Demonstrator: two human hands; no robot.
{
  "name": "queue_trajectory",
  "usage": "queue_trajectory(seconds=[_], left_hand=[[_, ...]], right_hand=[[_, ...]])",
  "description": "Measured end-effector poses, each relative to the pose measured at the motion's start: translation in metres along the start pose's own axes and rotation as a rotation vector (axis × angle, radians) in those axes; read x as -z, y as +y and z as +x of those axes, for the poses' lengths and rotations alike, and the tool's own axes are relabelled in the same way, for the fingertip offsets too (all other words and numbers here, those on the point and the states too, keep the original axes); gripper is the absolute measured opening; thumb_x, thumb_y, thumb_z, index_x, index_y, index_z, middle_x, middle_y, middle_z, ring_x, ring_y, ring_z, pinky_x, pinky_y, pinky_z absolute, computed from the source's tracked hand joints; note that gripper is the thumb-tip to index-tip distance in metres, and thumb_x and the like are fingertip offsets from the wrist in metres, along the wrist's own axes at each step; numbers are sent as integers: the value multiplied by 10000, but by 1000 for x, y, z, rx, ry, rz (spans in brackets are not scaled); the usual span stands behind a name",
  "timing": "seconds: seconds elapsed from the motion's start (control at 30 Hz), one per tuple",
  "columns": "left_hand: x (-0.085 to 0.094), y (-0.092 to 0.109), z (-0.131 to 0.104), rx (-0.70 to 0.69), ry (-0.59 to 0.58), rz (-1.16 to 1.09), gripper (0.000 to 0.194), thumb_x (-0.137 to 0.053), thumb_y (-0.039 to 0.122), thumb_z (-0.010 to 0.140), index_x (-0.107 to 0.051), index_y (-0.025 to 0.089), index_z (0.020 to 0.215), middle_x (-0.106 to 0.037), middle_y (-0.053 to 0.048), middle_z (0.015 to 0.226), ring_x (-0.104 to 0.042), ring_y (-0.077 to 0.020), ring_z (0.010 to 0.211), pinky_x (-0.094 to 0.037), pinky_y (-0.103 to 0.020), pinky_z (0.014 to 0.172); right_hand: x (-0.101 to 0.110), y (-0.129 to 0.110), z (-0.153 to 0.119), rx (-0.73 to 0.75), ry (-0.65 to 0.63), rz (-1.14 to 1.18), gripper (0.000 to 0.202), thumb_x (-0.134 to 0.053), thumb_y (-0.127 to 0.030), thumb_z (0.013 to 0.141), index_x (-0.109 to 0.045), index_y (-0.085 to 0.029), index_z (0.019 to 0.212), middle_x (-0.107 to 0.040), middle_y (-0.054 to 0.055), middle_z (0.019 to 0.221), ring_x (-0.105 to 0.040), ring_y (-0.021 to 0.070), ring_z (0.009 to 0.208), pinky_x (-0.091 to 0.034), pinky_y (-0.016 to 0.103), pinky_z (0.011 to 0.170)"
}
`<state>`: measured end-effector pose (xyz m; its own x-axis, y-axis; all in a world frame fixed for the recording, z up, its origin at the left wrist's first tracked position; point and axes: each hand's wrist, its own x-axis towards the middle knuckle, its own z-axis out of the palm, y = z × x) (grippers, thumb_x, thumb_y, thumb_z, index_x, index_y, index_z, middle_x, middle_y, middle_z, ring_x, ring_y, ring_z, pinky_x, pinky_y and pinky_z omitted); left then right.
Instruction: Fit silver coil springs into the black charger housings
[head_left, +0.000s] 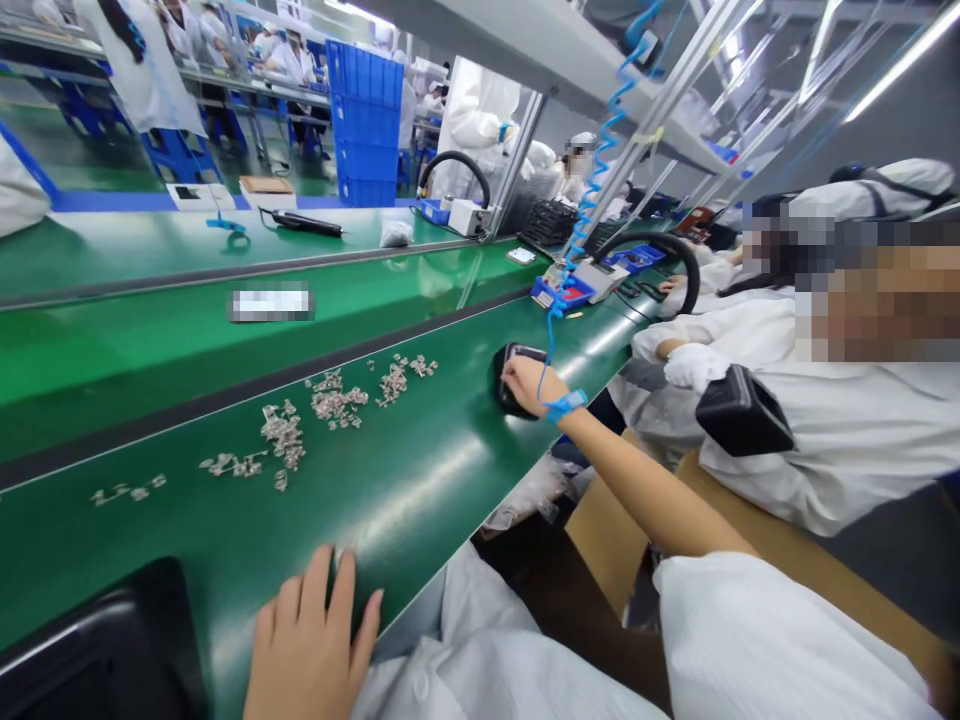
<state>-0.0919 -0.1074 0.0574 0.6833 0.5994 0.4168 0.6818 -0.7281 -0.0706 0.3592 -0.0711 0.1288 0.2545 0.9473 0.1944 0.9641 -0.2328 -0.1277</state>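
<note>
My left hand (307,635) rests on the green bench top near its front edge, fingers stretched out and apart. A small shiny bit shows between two fingertips; what it is cannot be made out. Further right, my right hand (531,385), with a blue wrist strap (566,405), is at a black plastic housing (504,380). Its fingers are curled together over the housing; anything pinched in them is hidden. Small silvery metal clips (337,402) lie in loose piles between the hands and the belt. Another black plastic housing (97,645) sits at the lower left.
A coiled blue cord (600,150) hangs down to the wrist strap. Blue bins (570,292) stand further along the bench. A co-worker on the right holds a black housing (742,412) in a gloved hand (696,368). A cardboard box (607,545) is below the edge.
</note>
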Motion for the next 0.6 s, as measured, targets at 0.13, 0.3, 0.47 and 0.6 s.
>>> queue_trajectory(seconds=[0.13,0.3,0.47,0.6], left_hand=[[7,4,1,22,-41,-34,465,-546,430,989,-646,79,1277,-629,-208,1312,-555,-335,982,-409,-431,770],[24,11,-2,43,-66,-159,755,-507,602,988,-503,0,1444,-529,-234,1482,-480,-381,1181,-387,-501,977],[39,26,18,-34,-21,-213,764,-365,692,1000,-518,112,1474,-472,-143,1580,-448,-354,1304,-346,-491,975],[25,38,40,-61,47,-237,666,-324,619,1047,-572,119,1411,-564,-137,1502,-440,-305,1404,-340,-477,976]], right_hand=[[-2,-83,-38,344,-116,120,181,-527,-248,1020,-695,-193,1057,-742,77,1016,-679,206,950,-519,314,872],[7,-155,-69,793,-34,290,258,-475,-224,1051,-731,-205,1027,-722,71,1052,-675,175,899,-531,290,791],[9,-180,-67,867,6,205,257,-481,-164,1025,-736,-189,1035,-696,83,990,-645,188,849,-520,298,721],[0,-181,-44,894,36,149,182,-519,-167,1008,-698,-151,1038,-716,82,914,-622,217,835,-512,334,740]])
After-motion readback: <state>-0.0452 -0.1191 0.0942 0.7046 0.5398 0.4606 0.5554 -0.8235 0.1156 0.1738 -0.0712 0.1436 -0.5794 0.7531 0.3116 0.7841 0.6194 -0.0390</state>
